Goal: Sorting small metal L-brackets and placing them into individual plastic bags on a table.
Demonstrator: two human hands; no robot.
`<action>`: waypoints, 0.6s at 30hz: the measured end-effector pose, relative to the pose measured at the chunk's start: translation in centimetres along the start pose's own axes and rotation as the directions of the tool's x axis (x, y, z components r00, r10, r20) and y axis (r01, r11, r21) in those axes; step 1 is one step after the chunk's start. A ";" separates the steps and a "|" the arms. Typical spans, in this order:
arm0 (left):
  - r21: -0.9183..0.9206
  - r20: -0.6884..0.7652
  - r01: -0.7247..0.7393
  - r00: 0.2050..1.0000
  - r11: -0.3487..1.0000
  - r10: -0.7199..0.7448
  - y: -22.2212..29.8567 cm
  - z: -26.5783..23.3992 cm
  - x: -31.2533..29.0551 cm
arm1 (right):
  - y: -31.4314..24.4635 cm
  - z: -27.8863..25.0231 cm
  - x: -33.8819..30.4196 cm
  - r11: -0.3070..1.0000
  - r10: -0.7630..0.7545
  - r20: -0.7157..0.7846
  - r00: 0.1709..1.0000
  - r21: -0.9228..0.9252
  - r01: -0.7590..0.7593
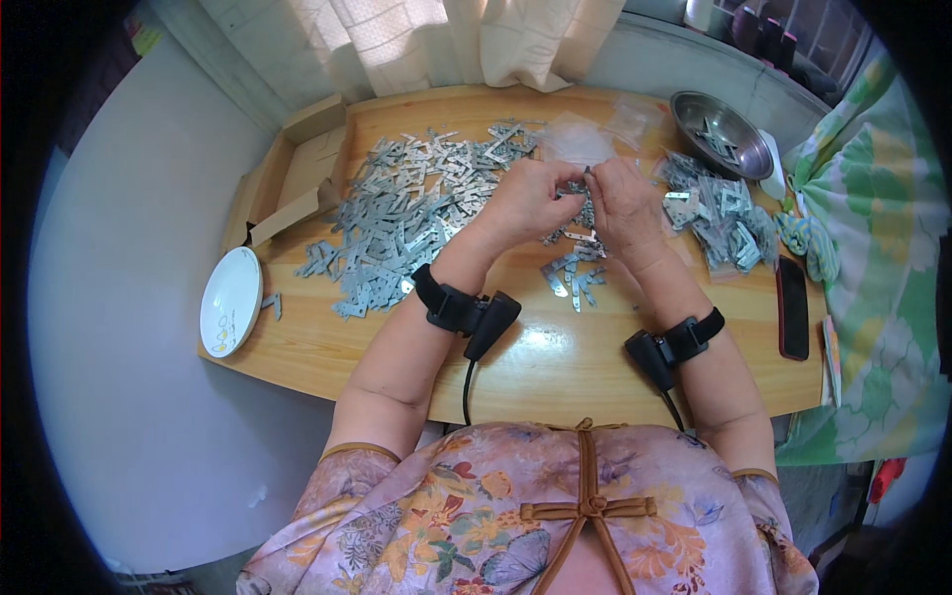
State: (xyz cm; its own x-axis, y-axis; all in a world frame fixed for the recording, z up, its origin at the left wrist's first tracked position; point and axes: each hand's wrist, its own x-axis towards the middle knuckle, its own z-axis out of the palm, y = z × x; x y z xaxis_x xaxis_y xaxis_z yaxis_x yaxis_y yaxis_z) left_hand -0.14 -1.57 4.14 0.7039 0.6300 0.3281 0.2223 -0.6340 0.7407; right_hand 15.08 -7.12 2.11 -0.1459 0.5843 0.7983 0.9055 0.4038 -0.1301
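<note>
My left hand (528, 201) and my right hand (627, 203) meet over the far middle of the table, fingertips pinched close together. A small dark bit shows between them, too little to name. Below and behind my fingers lies a heap of small metal pieces (585, 245), partly covered by the hands. Nearer to me is a little group of flat metal corner brackets (573, 277). A big spread of silvery brackets (397, 228) with drilled holes lies to the left of my left hand. Clear plastic bags (575, 139) rest just beyond my hands.
On the left are an open cardboard box (297, 174) and a white plate (231, 302). Filled plastic bags (729, 218), a steel bowl (722, 134) holding brackets, and a phone (792, 307) sit on the right. Cables hang from black wrist devices (491, 322).
</note>
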 end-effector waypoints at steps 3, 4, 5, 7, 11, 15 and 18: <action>0.040 -0.030 -0.037 0.999 0.999 0.038 0.2 0.4 0.1 | 0.0 0.4 -0.4 0.999 0.027 -0.020 0.999 -0.033 -0.028; 0.040 -0.058 -0.043 0.997 0.998 0.046 0.4 0.6 0.1 | 0.2 0.7 -0.6 0.996 0.080 -0.032 0.996 -0.025 -0.081; 0.039 -0.086 -0.050 0.995 0.998 0.053 0.4 0.7 0.2 | 0.3 0.9 -0.8 0.991 0.133 -0.044 0.990 -0.016 -0.134; 0.019 -0.095 -0.055 0.994 0.998 0.057 0.4 0.8 0.1 | 0.2 1.5 -1.1 0.976 0.213 -0.024 0.977 0.042 -0.212; 0.031 -0.091 -0.027 0.995 0.999 0.030 0.0 0.9 0.1 | -0.4 1.6 -1.2 0.887 0.421 0.116 0.900 0.155 -0.435; 0.045 -0.035 -0.050 0.998 0.998 0.052 -0.4 0.8 0.1 | -0.4 1.3 -1.3 0.835 0.463 0.165 0.871 0.248 -0.491; 0.054 -0.069 -0.057 0.996 0.997 0.061 -0.3 1.0 0.2 | -0.2 1.3 -1.3 0.877 0.421 0.111 0.900 0.201 -0.436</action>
State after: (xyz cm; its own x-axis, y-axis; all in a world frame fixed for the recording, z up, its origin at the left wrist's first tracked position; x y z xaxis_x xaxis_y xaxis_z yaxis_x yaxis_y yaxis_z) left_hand 0.57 -1.69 3.36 0.6678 0.6199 0.4121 0.2180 -0.6922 0.6880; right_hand 14.57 -7.04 0.34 0.2060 0.7742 0.5985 0.7781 0.2412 -0.5799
